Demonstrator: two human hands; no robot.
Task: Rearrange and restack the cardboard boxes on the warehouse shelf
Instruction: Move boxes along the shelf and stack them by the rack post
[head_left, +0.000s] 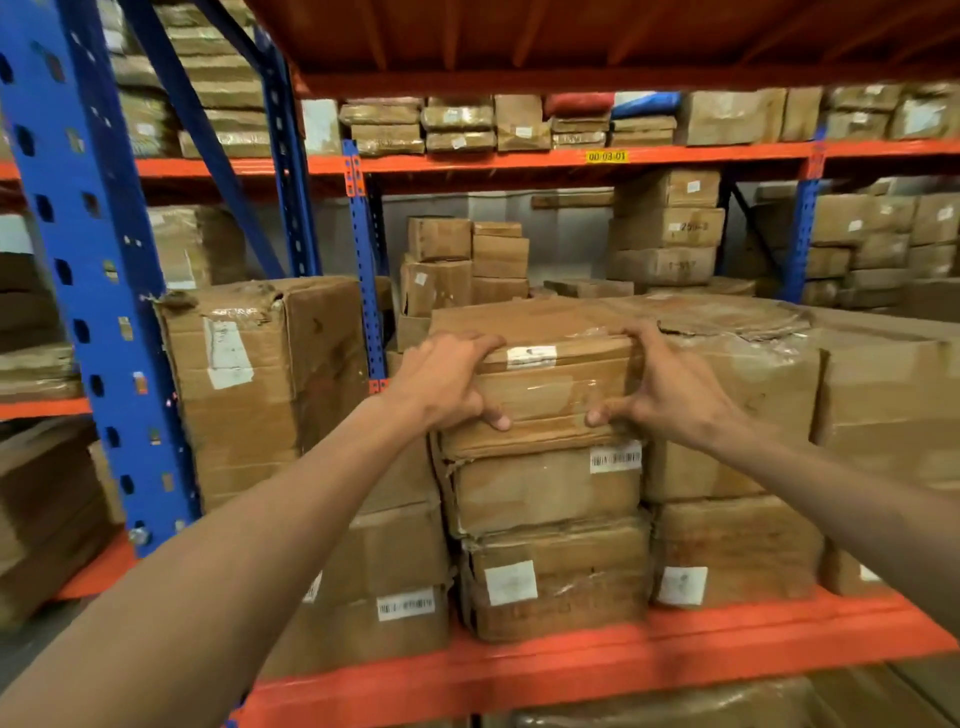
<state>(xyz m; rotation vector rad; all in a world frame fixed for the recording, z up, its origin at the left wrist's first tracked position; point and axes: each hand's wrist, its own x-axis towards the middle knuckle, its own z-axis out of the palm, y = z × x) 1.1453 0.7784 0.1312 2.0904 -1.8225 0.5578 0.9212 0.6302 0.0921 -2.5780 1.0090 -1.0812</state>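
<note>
A flat taped cardboard box (550, 387) with a small white label tops a stack of three at the shelf's front middle. My left hand (447, 382) grips its left front corner, fingers over the top edge and thumb on the front face. At its right front corner my right hand (670, 387) holds it the same way. Beneath it lie a second box (540, 488) bearing a barcode label and a third box (561, 582) resting on the orange shelf beam (571, 670).
A tall battered box (260, 379) stands left of the stack beside the blue upright (104, 291). Large boxes (737, 410) press against the stack's right side. More boxes fill the racks behind and above. A low orange deck (571, 36) hangs overhead.
</note>
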